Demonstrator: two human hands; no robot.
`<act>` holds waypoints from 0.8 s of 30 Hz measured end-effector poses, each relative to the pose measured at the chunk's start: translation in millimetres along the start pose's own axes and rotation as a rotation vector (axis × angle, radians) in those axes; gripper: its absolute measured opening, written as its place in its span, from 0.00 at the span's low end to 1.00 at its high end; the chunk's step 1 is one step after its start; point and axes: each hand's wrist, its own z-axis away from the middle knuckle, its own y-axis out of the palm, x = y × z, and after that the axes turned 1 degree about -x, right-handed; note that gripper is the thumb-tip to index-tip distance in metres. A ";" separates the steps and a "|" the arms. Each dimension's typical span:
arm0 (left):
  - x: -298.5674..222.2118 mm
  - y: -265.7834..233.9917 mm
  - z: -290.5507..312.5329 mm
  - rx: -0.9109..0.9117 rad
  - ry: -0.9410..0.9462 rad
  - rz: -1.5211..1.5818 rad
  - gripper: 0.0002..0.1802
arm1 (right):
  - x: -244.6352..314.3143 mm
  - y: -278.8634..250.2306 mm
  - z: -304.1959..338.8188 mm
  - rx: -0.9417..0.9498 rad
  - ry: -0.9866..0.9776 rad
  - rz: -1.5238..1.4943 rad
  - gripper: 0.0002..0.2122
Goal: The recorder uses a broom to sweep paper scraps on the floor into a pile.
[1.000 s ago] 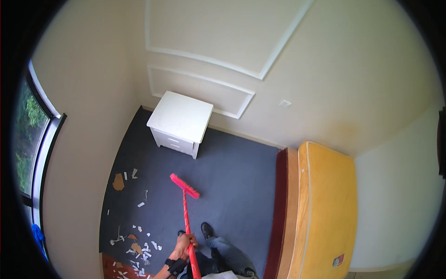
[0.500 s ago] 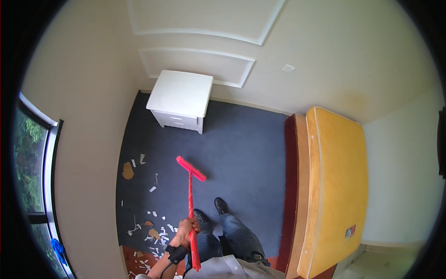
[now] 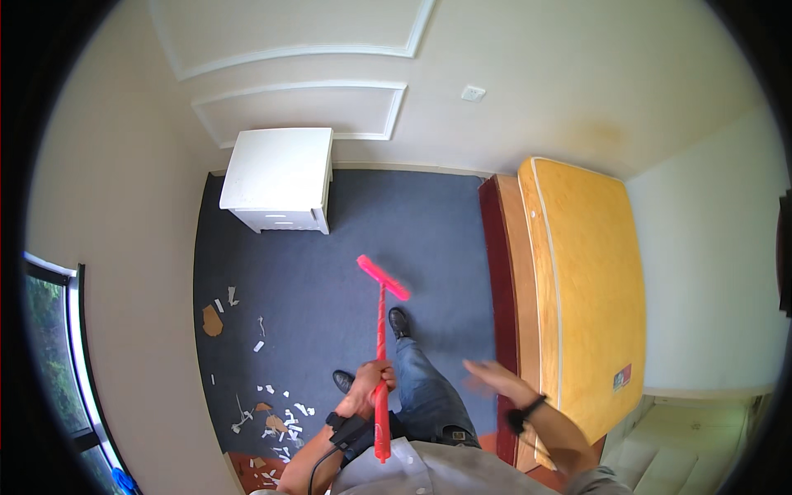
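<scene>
Left grip (image 3: 369, 383) clasps a red broom (image 3: 381, 326); the right grip (image 3: 497, 379), blurred, hangs unclosed.

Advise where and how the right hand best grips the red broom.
Probably by the broom handle, on the bare stretch between the left hand and its near end, the open right hand coming from the right: the handle is straight and slim, and that side looks unobstructed.

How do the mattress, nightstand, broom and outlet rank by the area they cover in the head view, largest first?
1. Mattress
2. Nightstand
3. Broom: long but thin, and its handle's near end looks bigger for being close to the camera
4. Outlet
</scene>
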 end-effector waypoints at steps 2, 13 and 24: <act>-3.6 38.8 -25.5 0.103 -0.054 -0.009 0.08 | 51.4 23.0 -73.2 0.332 0.046 -0.524 0.40; -37.6 217.2 -107.2 0.170 -0.207 -0.008 0.06 | 174.0 -82.5 -278.1 -0.090 -0.028 -0.935 0.06; -73.1 270.7 -231.9 0.086 -0.093 0.064 0.14 | 206.8 -158.4 -405.4 -0.356 0.033 -0.157 0.09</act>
